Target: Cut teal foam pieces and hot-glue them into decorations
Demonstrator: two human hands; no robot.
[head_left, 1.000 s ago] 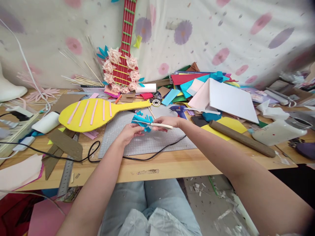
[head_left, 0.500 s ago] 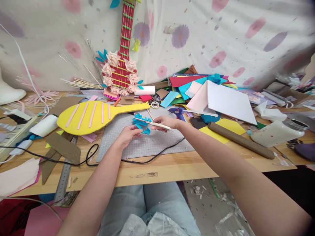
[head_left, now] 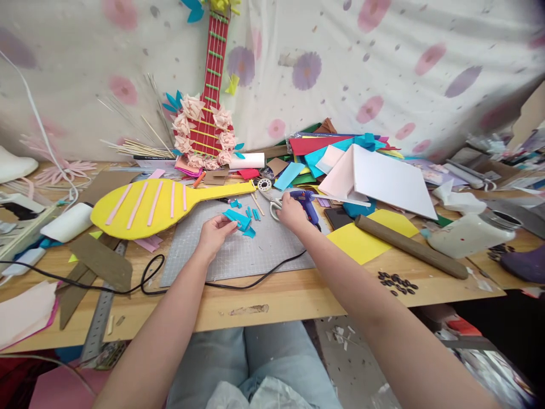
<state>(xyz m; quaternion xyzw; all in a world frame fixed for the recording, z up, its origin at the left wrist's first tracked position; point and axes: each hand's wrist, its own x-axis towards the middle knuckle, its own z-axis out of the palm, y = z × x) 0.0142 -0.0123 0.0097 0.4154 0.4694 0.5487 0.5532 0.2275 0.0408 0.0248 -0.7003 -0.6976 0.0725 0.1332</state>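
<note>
My left hand (head_left: 214,230) pinches a cut blue foam piece (head_left: 237,218) against the grey cutting mat (head_left: 238,255). Small blue scraps (head_left: 253,215) lie beside it. My right hand (head_left: 290,211) is curled at the far edge of the mat, against the white handles of the scissors (head_left: 273,203), which lie flat with their blades pointing away to the left. A blue glue gun (head_left: 306,203) lies touching the hand's right side. Whether the fingers still grip the scissors is hidden.
A yellow paddle-shaped board with pink strips (head_left: 149,205) lies left of the mat. A black cord (head_left: 179,281) crosses the table's front. Foam sheets (head_left: 374,176), a brown roll (head_left: 411,247), a white jar (head_left: 470,233) and dark beads (head_left: 398,282) lie right. A red cardboard guitar (head_left: 208,125) leans behind.
My right hand moved right and down, laying the scissors on the mat beside the glue gun. My left hand lowered the blue piece onto the mat. The view shifted right.
</note>
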